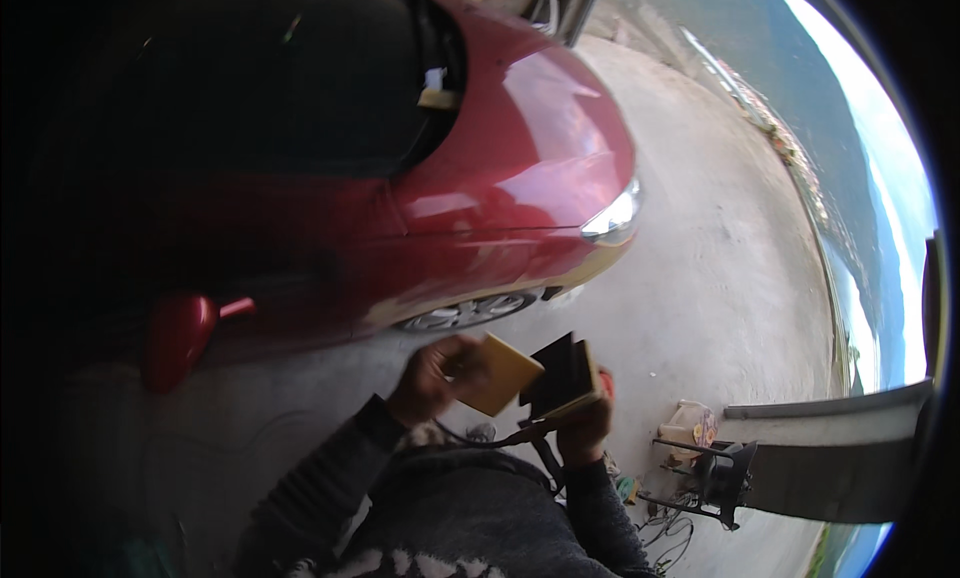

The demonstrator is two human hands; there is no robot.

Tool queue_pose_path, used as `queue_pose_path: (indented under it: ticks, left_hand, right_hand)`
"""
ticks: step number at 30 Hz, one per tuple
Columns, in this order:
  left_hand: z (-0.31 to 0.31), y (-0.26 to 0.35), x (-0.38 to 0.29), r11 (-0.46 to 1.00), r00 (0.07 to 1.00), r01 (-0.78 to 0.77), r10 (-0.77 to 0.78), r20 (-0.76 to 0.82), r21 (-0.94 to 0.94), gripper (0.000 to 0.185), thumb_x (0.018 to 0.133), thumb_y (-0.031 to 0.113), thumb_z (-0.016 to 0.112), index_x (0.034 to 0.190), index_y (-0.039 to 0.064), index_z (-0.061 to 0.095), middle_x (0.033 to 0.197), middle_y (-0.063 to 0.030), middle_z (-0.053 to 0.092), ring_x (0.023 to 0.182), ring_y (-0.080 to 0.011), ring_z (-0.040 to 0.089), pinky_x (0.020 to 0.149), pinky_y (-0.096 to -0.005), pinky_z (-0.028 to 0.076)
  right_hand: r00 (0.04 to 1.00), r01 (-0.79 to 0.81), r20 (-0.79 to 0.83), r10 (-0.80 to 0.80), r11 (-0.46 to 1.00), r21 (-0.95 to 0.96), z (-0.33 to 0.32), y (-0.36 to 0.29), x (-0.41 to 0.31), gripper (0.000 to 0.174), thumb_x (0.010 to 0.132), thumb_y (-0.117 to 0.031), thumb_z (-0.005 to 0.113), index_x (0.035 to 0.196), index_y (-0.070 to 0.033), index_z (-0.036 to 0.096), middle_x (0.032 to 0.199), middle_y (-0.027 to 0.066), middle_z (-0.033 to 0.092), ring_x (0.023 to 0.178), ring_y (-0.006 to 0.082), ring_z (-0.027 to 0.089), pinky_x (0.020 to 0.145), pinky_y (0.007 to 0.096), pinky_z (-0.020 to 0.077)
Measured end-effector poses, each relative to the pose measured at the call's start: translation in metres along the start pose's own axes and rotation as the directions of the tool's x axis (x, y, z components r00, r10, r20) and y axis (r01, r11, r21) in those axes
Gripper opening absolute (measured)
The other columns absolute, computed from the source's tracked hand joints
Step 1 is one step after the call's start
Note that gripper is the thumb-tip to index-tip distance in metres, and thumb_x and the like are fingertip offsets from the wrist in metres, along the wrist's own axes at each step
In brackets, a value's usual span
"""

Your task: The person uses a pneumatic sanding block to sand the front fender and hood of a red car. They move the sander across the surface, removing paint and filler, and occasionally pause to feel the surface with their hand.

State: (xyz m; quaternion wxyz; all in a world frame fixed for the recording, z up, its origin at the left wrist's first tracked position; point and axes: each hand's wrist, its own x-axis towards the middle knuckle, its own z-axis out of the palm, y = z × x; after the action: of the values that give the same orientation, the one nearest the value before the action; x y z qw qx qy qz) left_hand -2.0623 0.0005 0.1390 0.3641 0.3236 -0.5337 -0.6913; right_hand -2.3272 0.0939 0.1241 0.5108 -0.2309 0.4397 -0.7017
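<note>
My left hand [433, 379] grips a flat, square yellow sheet or pad [499, 374] by its left side; its material cannot be told. My right hand [589, 424] holds a dark block-like object with yellowish edges [562, 379], its dark faces showing towards the left. Something red shows behind the right fingers. The yellow piece's right corner is close to the dark object; whether they touch is unclear. A dark strap or cord [517, 438] hangs below both hands. Motion blurs the left fingers. Both hands are in front of my body, beside a red car [480, 203].
The car's front wheel [472, 311] and headlight [615, 214] lie beyond my hands, its side mirror [180, 341] at the left. On the concrete floor [705, 278] at the lower right are a black-framed item [724, 477], a plastic container [686, 428] and loose cables [671, 537].
</note>
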Motion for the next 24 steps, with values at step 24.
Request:
queue_pose_path:
  ticks: [24]
  left_hand:
    - [-0.140, -0.282, -0.213, 0.467, 0.600, 0.677, -0.798, 0.059, -0.569, 0.059, 0.112, 0.032, 0.057, 0.167, 0.022, 0.038, 0.134, -0.0029, 0.066, 0.105, -0.0180, 0.066, 0.086, -0.0409, 0.057]
  right_hand:
    - [0.977, 0.041, -0.211, -0.037, 0.999, 0.017, -0.108, -0.018, -0.025, 0.048, 0.104, -0.048, 0.054, 0.137, -0.013, 0.057, 0.127, 0.0079, 0.067, 0.115, 0.0270, 0.068, 0.093, 0.0463, 0.0596]
